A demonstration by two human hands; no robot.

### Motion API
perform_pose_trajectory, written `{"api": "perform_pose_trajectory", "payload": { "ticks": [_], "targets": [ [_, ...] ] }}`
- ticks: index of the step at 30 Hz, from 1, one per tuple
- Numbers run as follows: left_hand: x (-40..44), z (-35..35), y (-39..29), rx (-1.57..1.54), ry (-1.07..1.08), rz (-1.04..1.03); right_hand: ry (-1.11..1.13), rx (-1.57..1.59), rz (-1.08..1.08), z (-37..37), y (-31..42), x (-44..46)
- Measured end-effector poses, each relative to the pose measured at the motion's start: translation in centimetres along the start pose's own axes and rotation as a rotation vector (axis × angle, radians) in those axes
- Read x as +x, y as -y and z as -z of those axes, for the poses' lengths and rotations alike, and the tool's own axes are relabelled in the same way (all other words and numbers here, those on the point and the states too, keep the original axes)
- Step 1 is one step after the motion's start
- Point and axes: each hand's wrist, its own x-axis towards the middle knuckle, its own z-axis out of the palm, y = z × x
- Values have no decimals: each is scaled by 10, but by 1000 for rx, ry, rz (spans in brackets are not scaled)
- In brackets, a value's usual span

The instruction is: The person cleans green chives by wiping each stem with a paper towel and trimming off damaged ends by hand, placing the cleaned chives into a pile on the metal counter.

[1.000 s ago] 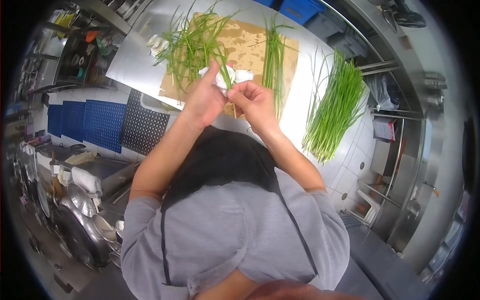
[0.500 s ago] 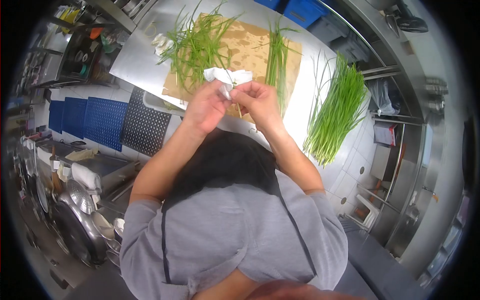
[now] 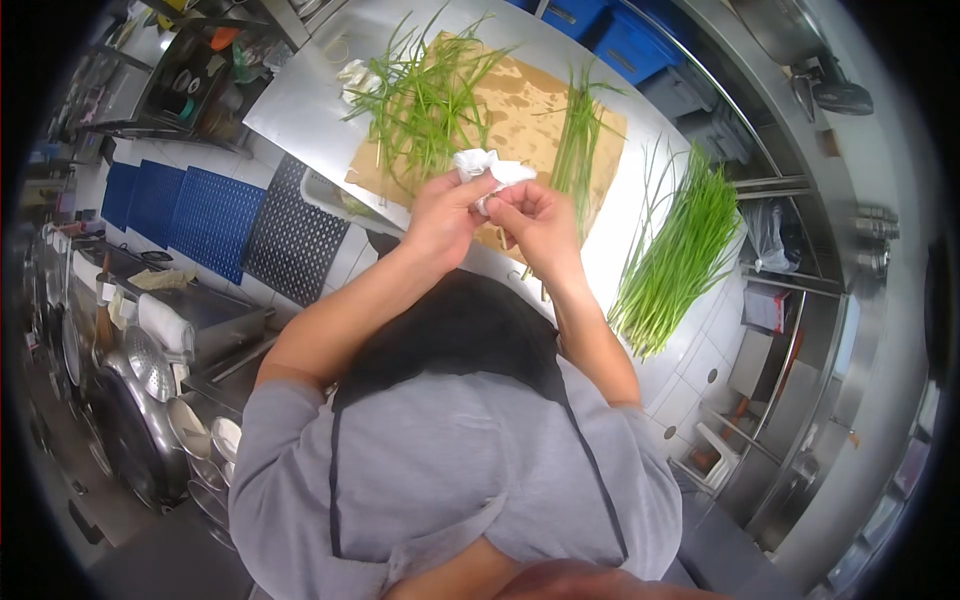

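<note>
My left hand (image 3: 447, 215) is closed on a crumpled white paper towel (image 3: 477, 163). Touching the same towel from the right, my right hand (image 3: 541, 222) has its thumb and fingers pinched together. Thin pale stalks show just below the fingers. Both hands are over the near edge of wet brown paper (image 3: 515, 95) on a steel table (image 3: 310, 92). A loose, tangled pile of green stalks (image 3: 425, 100) lies on its left part, a narrow straighter bunch (image 3: 577, 140) on its right. Farther right lies a large green bundle (image 3: 680, 255).
Another crumpled white towel (image 3: 357, 80) rests at the table's far left. Blue bins (image 3: 635, 45) stand beyond the table. Pans and a perforated ladle (image 3: 150, 362) are at the lower left, near blue floor mats (image 3: 212, 222). Shelving stands on the right.
The green stalks between my hands a second ago no longer show there. My left thumb has come down onto the towel. The view has shifted, so the table sits slightly lower and farther right.
</note>
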Motion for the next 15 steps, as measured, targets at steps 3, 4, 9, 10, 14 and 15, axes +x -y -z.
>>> {"api": "perform_pose_trajectory", "payload": {
  "ticks": [3,4,9,10,14,15],
  "targets": [
    [8,-5,-4,-77,32,-13,-4,-36,10,9,6,-4],
    [11,-7,-7,-83,39,-30,-2,-47,8,12,10,-6],
    [32,-8,-26,-70,121,-55,-7,-95,3,29,28,-20],
    [36,-7,-30,-73,119,-57,-10,-117,9,33,30,-23],
    [50,-5,-42,-88,121,-73,31,-87,22,52,32,-30],
    [53,-5,-45,-94,122,-79,30,-93,24,57,33,-32]
  ]
}}
